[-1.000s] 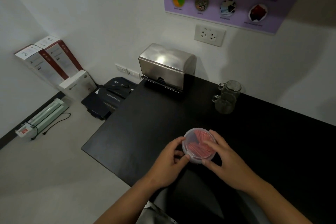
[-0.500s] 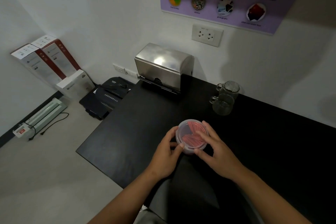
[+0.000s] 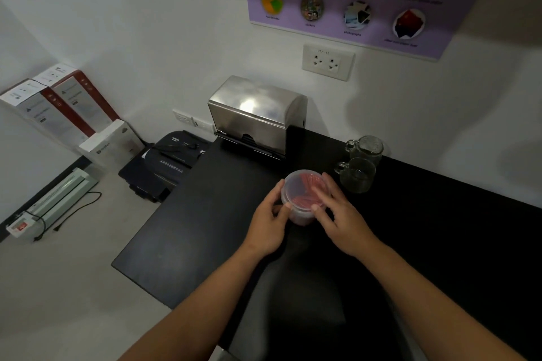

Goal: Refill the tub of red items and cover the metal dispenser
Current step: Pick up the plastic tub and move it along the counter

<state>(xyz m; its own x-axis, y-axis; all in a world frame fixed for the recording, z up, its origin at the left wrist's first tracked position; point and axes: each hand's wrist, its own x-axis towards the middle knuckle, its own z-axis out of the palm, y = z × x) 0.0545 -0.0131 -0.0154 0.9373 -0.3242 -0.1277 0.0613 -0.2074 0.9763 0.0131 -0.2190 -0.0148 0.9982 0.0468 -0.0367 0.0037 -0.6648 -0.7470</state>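
A round clear plastic tub (image 3: 299,190) with a lid holds red stick-like items and sits on the black table (image 3: 205,214). My left hand (image 3: 268,223) grips its left side, thumb on the rim. My right hand (image 3: 341,214) lies over its right side, fingers resting on the lid. The metal dispenser (image 3: 252,117) stands at the table's back edge against the wall, its curved cover down, well beyond the tub.
Two glass mugs (image 3: 359,167) stand just right of the tub. A black shredder (image 3: 167,161) sits on the floor left of the table, with boxes (image 3: 61,105) and a laminator (image 3: 55,202) farther left. A wall socket (image 3: 327,61) is above the dispenser.
Both hands have moved the tub farther from me across the table, toward the dispenser and mugs. The grip on the tub is unchanged.
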